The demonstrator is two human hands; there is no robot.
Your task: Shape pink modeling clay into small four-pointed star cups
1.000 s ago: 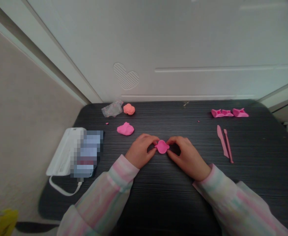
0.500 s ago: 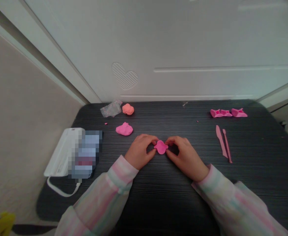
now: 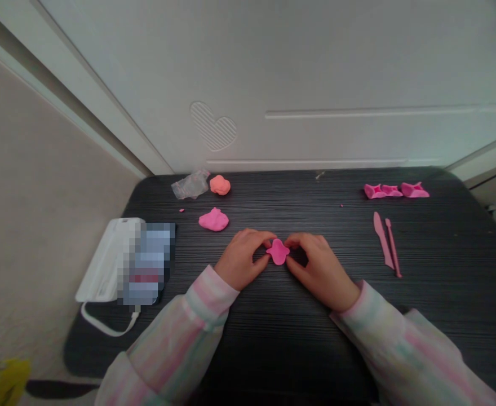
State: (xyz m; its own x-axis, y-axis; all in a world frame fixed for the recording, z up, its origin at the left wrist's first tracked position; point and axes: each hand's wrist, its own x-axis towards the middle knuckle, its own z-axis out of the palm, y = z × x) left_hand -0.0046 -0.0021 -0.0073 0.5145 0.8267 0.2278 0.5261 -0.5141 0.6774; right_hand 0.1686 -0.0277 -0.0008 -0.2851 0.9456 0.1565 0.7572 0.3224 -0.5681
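Observation:
A small flattened piece of pink modelling clay [image 3: 278, 252] lies between my hands, with a pinched tip on its left and right sides. My left hand [image 3: 246, 258] is at its left edge, thumb and forefinger closed about the left tip. Opposite it, the fingers of my right hand [image 3: 319, 266] hold the right tip. Up and to the left of my left hand rests a larger pink clay lump [image 3: 213, 220]. Behind that sits an orange clay lump [image 3: 220, 185] beside a crumpled clear plastic wrapper [image 3: 191, 185].
On the right lie a pink plastic knife [image 3: 383, 239] and a thin pink stick tool [image 3: 393, 248]. Several folded pink clay shapes [image 3: 383, 192] stand in a row behind them. At left, a phone [image 3: 149, 265] with a blurred screen overlaps a white box [image 3: 108, 259] with a cable.
The pink clay piece between my fingers has gone from a rounder outline to a more four-pointed one, its upper and lower edges narrower. Both hands stay almost in place; the view has shifted slightly.

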